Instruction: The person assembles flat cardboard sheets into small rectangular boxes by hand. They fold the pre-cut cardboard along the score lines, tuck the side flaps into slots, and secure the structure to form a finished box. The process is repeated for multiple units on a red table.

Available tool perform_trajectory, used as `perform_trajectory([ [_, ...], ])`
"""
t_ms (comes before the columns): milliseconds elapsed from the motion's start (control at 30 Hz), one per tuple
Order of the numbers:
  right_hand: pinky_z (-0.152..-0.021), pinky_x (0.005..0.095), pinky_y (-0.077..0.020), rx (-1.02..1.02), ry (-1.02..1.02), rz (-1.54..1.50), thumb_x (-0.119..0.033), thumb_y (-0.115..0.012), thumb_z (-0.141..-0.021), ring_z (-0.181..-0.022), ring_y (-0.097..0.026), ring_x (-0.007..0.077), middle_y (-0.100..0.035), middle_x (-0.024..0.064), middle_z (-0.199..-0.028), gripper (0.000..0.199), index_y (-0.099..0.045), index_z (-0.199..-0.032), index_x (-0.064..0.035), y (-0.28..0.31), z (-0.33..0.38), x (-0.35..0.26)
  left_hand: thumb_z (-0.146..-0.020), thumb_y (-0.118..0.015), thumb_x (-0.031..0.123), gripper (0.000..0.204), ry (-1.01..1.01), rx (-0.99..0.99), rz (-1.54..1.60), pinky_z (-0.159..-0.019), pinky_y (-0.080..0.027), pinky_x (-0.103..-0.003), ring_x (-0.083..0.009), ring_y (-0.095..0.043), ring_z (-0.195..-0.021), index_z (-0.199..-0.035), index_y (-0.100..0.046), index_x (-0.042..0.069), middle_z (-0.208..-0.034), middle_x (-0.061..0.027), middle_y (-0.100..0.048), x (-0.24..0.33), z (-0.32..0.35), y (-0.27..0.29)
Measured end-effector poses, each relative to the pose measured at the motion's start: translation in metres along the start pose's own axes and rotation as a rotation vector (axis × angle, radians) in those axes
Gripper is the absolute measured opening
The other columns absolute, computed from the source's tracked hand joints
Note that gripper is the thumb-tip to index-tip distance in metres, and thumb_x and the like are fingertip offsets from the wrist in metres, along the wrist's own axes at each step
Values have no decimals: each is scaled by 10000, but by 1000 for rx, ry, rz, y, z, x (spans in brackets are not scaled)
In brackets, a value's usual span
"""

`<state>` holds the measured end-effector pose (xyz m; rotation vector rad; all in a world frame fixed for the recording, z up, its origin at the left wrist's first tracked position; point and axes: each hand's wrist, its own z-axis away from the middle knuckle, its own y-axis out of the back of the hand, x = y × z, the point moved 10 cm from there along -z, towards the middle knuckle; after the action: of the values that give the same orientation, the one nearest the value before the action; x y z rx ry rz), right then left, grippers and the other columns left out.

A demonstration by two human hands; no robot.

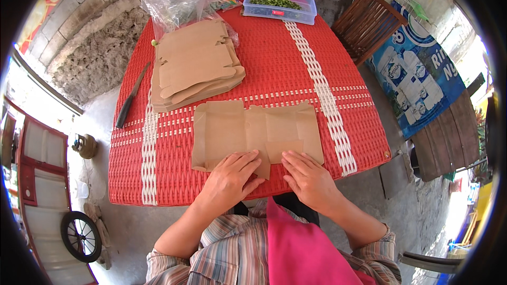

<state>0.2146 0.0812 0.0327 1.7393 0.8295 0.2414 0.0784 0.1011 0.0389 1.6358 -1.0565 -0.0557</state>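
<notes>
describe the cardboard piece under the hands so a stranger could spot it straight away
Find the red woven table. At its near edge, the left hand and right hand rest on a brown cardboard piece, creased and spread wide. Unlike the cardboard stack just beyond it, this one isn't piled up and has both hands on it.

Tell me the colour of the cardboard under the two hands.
The cardboard is light brown, best seen in the head view.

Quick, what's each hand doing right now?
Left hand: open, palm down, fingers on the flattened cardboard box.
Right hand: open, palm down, fingers on the same box's near edge.
</notes>
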Motion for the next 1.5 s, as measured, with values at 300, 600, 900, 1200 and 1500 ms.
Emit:
perform_trajectory([
  [300, -1123, 473, -396, -29, 12, -104, -274, -720, -890, -1257, -559, 265, -592, 125, -1302, 423, -656, -1243, -49, 7, -11, -4, -718, -863, 337, 705, 19, 12, 27, -1004, -497, -454, -374, -596, -1174, -1272, -602, -13, -1334, -184, -604, -2, 1, 5],
  [600, -1146, 540, -341, -131, 166, -121, -384, -736, -865, -1297, -548, 234, -610, 66, -1318, 467, -676, -1246, -121, -12, -6, -22, -706, -851, 275, 594, -20, -49, -55, -958, -522, -432, -347, -626, -1136, -1184, -645, -12, -1304, -170, -632, 13, 20, -3],
  [900, -1111, 498, -372, -8, 39, -218, -247, -729, -876, -1084, -617, 215, -655, 34, -1101, 225, -683, -1033, -93, -14, -20, -10, -807, -761, 110, 256, 59, 59, 141, -878, -527, -416, -337, -643, -1001, -1022, -680, -2, -1155, -143, -675, -1, 15, 3],
  [1200, -1131, 491, -335, 72, 27, 26, -239, -707, -881, -1204, -533, 203, -579, 24, -1200, 215, -698, -1054, -111, -12, -20, -31, -859, -702, 79, 481, 212, 35, 116, -984, -449, -452, -371, -552, -1122, -1296, -509, 26, -1214, -163, -586, -14, 11, -5],
  [1500, -1175, 528, -264, 82, 63, 180, -311, -690, -909, -1319, -458, 209, -534, -8, -1286, 329, -707, -1185, -132, -12, 1, -37, -887, -692, 121, 538, 224, -50, 68, -1018, -418, -463, -368, -507, -1198, -1375, -475, 51, -1300, -165, -539, -14, 10, -8],
])
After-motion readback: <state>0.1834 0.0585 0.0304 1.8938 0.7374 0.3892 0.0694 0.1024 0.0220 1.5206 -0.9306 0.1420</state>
